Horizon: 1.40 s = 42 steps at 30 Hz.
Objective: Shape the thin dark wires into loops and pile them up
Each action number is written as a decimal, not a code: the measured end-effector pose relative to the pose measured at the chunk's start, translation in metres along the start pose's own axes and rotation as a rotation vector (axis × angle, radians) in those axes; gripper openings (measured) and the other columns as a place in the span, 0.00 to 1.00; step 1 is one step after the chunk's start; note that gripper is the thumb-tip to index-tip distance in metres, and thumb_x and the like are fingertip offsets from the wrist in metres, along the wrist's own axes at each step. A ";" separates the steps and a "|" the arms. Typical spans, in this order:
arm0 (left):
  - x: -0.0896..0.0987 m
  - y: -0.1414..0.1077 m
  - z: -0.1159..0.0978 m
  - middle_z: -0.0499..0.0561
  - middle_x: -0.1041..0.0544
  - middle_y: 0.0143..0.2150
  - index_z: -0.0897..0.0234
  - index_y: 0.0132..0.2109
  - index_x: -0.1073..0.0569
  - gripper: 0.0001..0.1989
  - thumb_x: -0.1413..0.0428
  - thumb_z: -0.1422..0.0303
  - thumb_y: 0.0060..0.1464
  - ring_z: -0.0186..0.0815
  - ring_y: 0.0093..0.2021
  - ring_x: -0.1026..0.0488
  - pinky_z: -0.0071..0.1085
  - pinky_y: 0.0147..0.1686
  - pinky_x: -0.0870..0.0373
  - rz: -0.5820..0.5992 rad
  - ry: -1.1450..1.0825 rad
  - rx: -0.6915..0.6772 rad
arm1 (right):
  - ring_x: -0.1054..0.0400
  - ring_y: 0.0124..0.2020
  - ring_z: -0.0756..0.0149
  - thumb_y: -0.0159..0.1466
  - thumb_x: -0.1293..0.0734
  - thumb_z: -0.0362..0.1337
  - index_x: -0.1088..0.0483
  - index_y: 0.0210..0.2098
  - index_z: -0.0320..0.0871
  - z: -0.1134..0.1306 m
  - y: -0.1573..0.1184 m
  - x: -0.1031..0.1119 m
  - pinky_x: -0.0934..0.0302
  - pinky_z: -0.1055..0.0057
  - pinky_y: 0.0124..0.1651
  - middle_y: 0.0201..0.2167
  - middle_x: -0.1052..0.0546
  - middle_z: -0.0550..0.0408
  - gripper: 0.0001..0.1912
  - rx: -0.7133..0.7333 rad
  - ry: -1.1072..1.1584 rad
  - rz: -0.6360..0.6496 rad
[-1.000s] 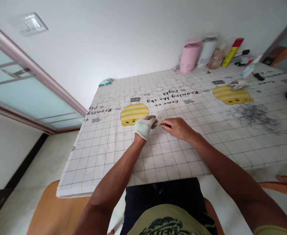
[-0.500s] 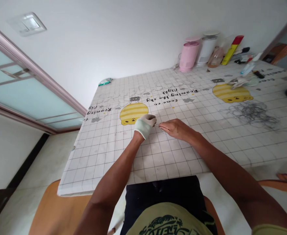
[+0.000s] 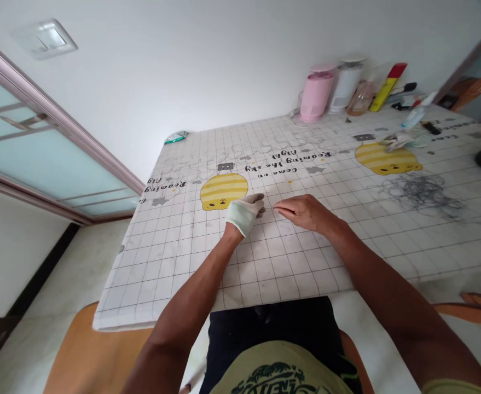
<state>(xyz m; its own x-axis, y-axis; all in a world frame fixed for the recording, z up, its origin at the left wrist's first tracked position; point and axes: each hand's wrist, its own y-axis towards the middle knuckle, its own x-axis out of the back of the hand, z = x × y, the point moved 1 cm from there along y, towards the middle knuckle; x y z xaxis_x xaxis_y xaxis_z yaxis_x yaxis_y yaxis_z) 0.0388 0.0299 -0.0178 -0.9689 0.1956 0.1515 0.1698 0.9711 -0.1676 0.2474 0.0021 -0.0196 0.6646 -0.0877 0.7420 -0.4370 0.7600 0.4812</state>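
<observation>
My left hand [image 3: 246, 212], in a white glove, is closed over the checked tablecloth [image 3: 174, 262], at the lower right edge of a printed yellow balloon [image 3: 222, 189]. Its fingers are pinched together, and what they grip is too small to make out. A little to the right is my right hand [image 3: 300, 210], bare, with thumb and fingertips pressed together and pointing at the left hand. Anything between those fingertips cannot be made out. A small gap parts the two hands. Further right lies a loose tangle of dark thin strands [image 3: 429, 194] on the cloth.
Along the wall stand a pink device [image 3: 316, 96], a white device [image 3: 345, 87], a pinkish bottle [image 3: 361, 98] and a yellow-red can [image 3: 388, 87]. A clear bottle [image 3: 418, 112] and a crumpled glove [image 3: 400, 140] are at the right. A green-edged packet [image 3: 176, 137] lies at the back left corner.
My right hand has moved slightly to the right, widening the gap between the hands. The left hand has hardly moved, and its fingers remain closed.
</observation>
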 end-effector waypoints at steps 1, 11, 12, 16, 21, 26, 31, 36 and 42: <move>0.000 -0.001 -0.001 0.51 0.19 0.33 0.69 0.58 0.21 0.21 0.44 0.72 0.59 0.31 0.33 0.23 0.26 0.36 0.25 -0.019 0.016 0.002 | 0.31 0.29 0.64 0.74 0.36 0.45 0.21 0.37 0.49 0.001 0.001 0.000 0.38 0.66 0.33 0.28 0.23 0.57 0.14 0.036 -0.045 0.021; -0.002 -0.002 0.000 0.51 0.18 0.34 0.65 0.53 0.19 0.17 0.44 0.68 0.60 0.32 0.32 0.22 0.25 0.34 0.26 -0.069 0.021 -0.030 | 0.33 0.36 0.58 0.75 0.37 0.40 0.26 0.30 0.44 0.012 0.011 -0.013 0.40 0.60 0.39 0.29 0.25 0.51 0.17 0.195 -0.318 0.039; -0.003 -0.002 0.000 0.51 0.18 0.33 0.66 0.53 0.19 0.17 0.44 0.68 0.60 0.32 0.32 0.22 0.25 0.34 0.26 -0.065 0.020 -0.030 | 0.33 0.34 0.59 0.75 0.37 0.40 0.27 0.29 0.44 0.011 0.011 -0.016 0.40 0.61 0.39 0.28 0.26 0.51 0.18 0.188 -0.319 0.042; -0.005 -0.003 0.000 0.51 0.19 0.32 0.66 0.51 0.19 0.16 0.45 0.70 0.59 0.32 0.32 0.22 0.26 0.34 0.26 -0.039 0.037 -0.020 | 0.36 0.28 0.62 0.76 0.39 0.43 0.31 0.24 0.45 0.008 0.009 -0.022 0.45 0.63 0.35 0.23 0.28 0.54 0.24 0.152 -0.310 0.061; -0.004 0.000 0.004 0.50 0.19 0.31 0.65 0.50 0.19 0.15 0.45 0.70 0.60 0.31 0.30 0.22 0.25 0.32 0.27 -0.003 0.041 -0.021 | 0.41 0.25 0.64 0.76 0.40 0.46 0.36 0.21 0.45 0.006 0.007 -0.023 0.55 0.64 0.29 0.21 0.33 0.55 0.28 0.109 -0.252 0.071; -0.007 -0.002 0.005 0.51 0.19 0.32 0.67 0.51 0.19 0.14 0.43 0.70 0.59 0.31 0.29 0.23 0.25 0.32 0.26 -0.041 -0.033 -0.005 | 0.45 0.23 0.66 0.77 0.42 0.48 0.40 0.21 0.44 0.006 0.007 -0.024 0.58 0.65 0.29 0.20 0.35 0.56 0.28 0.059 -0.213 0.095; -0.013 -0.004 0.006 0.50 0.19 0.33 0.66 0.51 0.19 0.14 0.42 0.69 0.59 0.30 0.30 0.24 0.25 0.33 0.26 -0.089 -0.135 0.001 | 0.47 0.22 0.68 0.76 0.41 0.46 0.40 0.21 0.44 0.012 0.007 -0.024 0.57 0.65 0.30 0.19 0.36 0.58 0.27 -0.030 -0.178 0.096; -0.011 0.001 0.005 0.51 0.18 0.37 0.64 0.53 0.20 0.16 0.42 0.65 0.60 0.33 0.35 0.21 0.27 0.38 0.26 -0.110 -0.032 -0.002 | 0.46 0.22 0.70 0.73 0.36 0.43 0.30 0.26 0.45 0.016 0.009 -0.021 0.55 0.68 0.29 0.20 0.32 0.60 0.19 -0.135 -0.174 0.085; -0.006 -0.009 -0.009 0.52 0.17 0.41 0.61 0.41 0.19 0.17 0.49 0.57 0.64 0.35 0.34 0.21 0.28 0.36 0.27 -0.028 0.211 -0.066 | 0.38 0.23 0.69 0.72 0.38 0.40 0.21 0.43 0.48 0.002 0.007 -0.020 0.49 0.69 0.30 0.23 0.26 0.60 0.12 -0.147 -0.128 -0.009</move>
<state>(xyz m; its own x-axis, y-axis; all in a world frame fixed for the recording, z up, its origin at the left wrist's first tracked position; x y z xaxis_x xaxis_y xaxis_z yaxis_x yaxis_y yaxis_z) 0.0447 0.0211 -0.0081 -0.9157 0.1858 0.3565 0.1612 0.9821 -0.0976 0.2298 0.0072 -0.0301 0.5810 -0.1688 0.7962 -0.3318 0.8442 0.4211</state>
